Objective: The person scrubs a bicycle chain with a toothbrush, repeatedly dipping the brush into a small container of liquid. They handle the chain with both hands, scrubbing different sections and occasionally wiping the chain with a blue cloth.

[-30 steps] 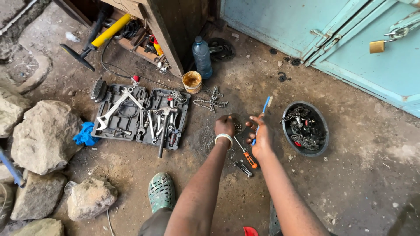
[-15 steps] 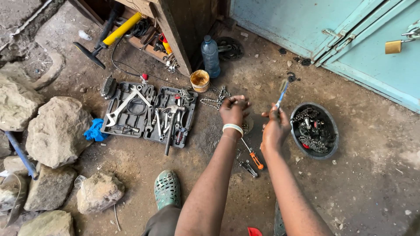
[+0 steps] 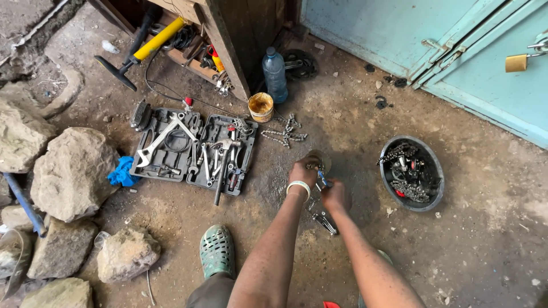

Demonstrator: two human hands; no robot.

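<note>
Blue-handled brush (image 3: pixel 323 180) sits just below frame centre, gripped in right hand (image 3: pixel 335 195), fist closed round it. Left hand (image 3: pixel 302 171), white wristband, closed on small round metal part (image 3: pixel 317 160), touching brush tip. Black bowl of chains (image 3: pixel 412 172) at right; open grey tool case (image 3: pixel 191 149) at left; green clog (image 3: pixel 217 249) bottom centre.

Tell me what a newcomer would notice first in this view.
Probably the two hands at centre: the left hand and right hand meet low over the dirt floor, working a small blue-handled tool against a piece of chain. To their left lies an open tool case full of wrenches; to their right sits a black bowl holding chains and parts.
</note>
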